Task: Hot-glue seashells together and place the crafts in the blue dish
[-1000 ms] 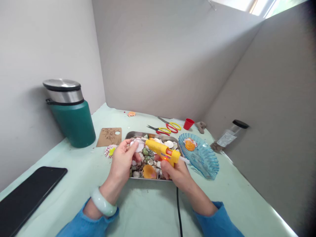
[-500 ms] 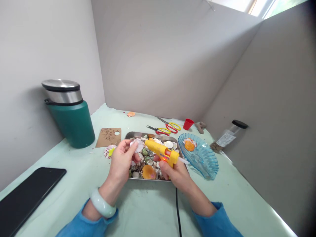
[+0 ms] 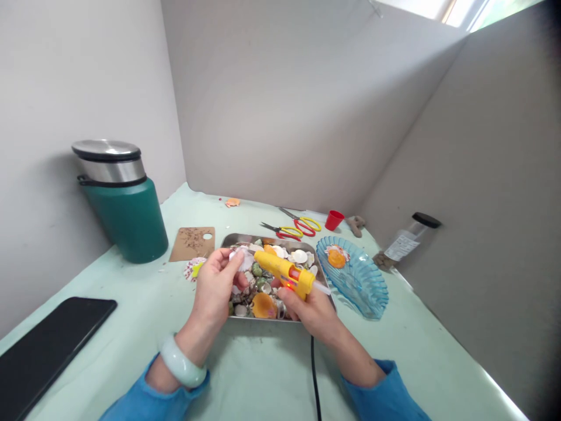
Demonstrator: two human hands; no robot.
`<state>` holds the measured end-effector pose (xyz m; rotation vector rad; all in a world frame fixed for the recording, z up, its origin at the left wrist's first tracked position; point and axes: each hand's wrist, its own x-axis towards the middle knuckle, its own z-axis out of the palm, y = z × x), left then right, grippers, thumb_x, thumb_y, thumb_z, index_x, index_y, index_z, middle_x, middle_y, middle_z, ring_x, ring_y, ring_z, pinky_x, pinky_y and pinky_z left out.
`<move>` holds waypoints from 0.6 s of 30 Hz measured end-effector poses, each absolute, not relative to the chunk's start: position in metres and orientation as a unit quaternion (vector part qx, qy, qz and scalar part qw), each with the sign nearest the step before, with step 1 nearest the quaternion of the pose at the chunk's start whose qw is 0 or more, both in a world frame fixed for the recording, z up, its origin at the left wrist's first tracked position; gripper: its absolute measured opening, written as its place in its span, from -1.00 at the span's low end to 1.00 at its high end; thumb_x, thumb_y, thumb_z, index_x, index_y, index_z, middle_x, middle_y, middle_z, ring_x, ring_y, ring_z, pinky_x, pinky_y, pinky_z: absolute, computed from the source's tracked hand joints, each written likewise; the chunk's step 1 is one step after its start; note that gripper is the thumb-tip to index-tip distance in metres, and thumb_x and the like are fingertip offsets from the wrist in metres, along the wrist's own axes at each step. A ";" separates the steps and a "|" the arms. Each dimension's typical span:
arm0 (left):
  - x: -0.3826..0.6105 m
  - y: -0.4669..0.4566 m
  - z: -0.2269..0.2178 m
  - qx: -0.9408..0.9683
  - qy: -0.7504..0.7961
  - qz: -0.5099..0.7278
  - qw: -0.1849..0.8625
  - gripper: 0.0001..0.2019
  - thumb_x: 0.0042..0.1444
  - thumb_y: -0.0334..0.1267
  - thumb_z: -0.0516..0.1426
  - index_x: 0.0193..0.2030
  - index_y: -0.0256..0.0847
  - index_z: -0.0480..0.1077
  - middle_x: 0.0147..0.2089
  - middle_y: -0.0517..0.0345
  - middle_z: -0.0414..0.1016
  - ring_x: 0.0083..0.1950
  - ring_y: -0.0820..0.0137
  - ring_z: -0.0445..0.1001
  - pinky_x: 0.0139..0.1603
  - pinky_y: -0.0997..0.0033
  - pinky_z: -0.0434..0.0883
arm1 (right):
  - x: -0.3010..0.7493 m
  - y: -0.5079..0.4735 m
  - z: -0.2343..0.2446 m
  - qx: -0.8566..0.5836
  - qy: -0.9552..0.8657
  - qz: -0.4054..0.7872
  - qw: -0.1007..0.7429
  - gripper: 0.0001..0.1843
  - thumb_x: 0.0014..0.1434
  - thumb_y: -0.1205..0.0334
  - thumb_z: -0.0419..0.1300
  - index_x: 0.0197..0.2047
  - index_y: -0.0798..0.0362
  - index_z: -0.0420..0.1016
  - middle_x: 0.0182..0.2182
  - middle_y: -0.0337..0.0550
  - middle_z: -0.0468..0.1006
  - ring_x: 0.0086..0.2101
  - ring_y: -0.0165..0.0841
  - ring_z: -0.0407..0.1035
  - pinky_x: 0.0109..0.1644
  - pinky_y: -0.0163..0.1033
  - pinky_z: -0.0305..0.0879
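Over a shell tray (image 3: 232, 238), left hand (image 3: 217, 286) pinches a pale shell (image 3: 243, 257); right hand (image 3: 307, 310) grips a glue gun (image 3: 283, 272).
Nozzle sits at the shell; fingertips seem safest kept back from it.

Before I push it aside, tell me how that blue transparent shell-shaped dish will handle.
The blue transparent shell-shaped dish looks rigid and glassy, so probably brittle if knocked. Its shallow, wide form likely slides on the pale green table cover rather than tips. The orange shell lying in it may shift.
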<state>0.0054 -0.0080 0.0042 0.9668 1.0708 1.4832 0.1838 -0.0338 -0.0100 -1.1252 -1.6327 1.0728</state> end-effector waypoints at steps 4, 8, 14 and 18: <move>0.004 -0.007 0.003 0.409 0.448 0.608 0.513 -0.74 0.04 -0.08 0.21 -0.32 -0.20 0.28 -0.70 0.35 0.33 -0.66 0.57 0.26 -0.60 0.65 0.18 | 0.184 -0.034 -0.009 -0.453 -0.649 0.430 0.434 -0.50 0.13 -0.15 0.16 -0.18 0.16 0.53 -0.65 -0.32 0.24 -0.59 -0.46 0.15 -0.54 -0.37 0.13; 0.003 -0.005 0.000 0.427 0.461 0.592 0.505 -0.74 0.06 -0.06 0.20 -0.29 -0.22 0.32 -0.69 0.33 0.34 -0.64 0.57 0.25 -0.60 0.64 0.16 | 0.184 -0.034 -0.008 -0.455 -0.649 0.428 0.434 -0.49 0.13 -0.16 0.16 -0.19 0.17 0.53 -0.65 -0.32 0.24 -0.59 -0.46 0.15 -0.55 -0.37 0.13; 0.002 -0.005 0.000 0.438 0.458 0.585 0.507 -0.74 0.06 -0.06 0.19 -0.32 -0.24 0.34 -0.68 0.31 0.34 -0.63 0.56 0.26 -0.58 0.64 0.17 | 0.184 -0.035 -0.008 -0.455 -0.652 0.431 0.426 -0.50 0.13 -0.15 0.16 -0.18 0.17 0.53 -0.66 -0.33 0.24 -0.60 -0.47 0.14 -0.56 -0.38 0.12; 0.003 -0.005 0.001 0.440 0.460 0.580 0.508 -0.73 0.03 -0.05 0.20 -0.35 -0.24 0.35 -0.70 0.30 0.34 -0.64 0.56 0.26 -0.58 0.63 0.19 | 0.184 -0.035 -0.008 -0.455 -0.649 0.435 0.428 -0.51 0.13 -0.15 0.16 -0.18 0.16 0.52 -0.65 -0.32 0.25 -0.61 -0.48 0.12 -0.58 -0.38 0.11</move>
